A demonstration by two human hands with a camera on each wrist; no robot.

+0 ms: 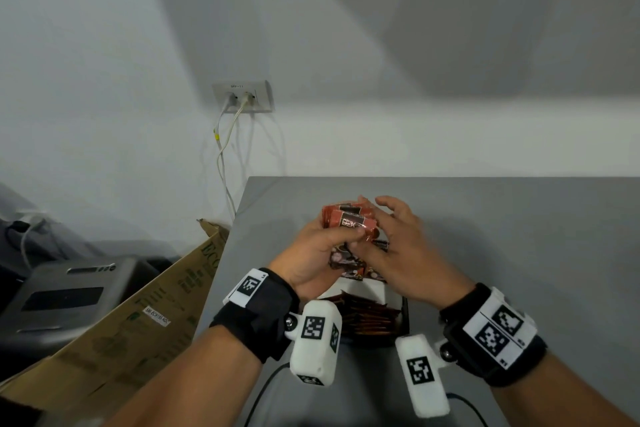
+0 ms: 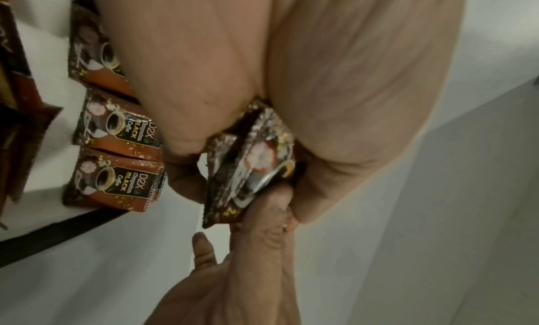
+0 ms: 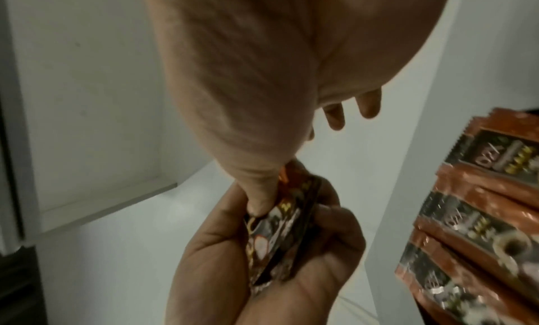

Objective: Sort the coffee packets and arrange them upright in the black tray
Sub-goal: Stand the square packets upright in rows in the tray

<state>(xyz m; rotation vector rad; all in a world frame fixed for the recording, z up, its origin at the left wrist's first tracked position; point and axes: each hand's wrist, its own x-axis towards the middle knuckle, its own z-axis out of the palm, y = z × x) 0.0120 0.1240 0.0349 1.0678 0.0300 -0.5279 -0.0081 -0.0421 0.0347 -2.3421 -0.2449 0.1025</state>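
Observation:
My left hand (image 1: 341,236) grips a small stack of orange-brown coffee packets (image 1: 346,224) above the far end of the black tray (image 1: 405,317). In the left wrist view the stack (image 2: 250,168) stands on edge between thumb and curled fingers. My right hand (image 1: 384,225) has its thumb pressed on the stack's face (image 3: 277,228), and its other fingers are spread straight and apart from it. Several packets (image 1: 367,317) stand upright in the tray's near half. More packets (image 2: 116,127) lie flat, printed side up, on its white far half.
The tray sits near the left edge of a grey table (image 1: 502,236) against a white wall. Left of the table stand an open cardboard box (image 1: 156,305) and a grey device (image 1: 69,291). Cables hang from a wall socket (image 1: 242,97). A black cable (image 1: 263,388) lies on the table's near side.

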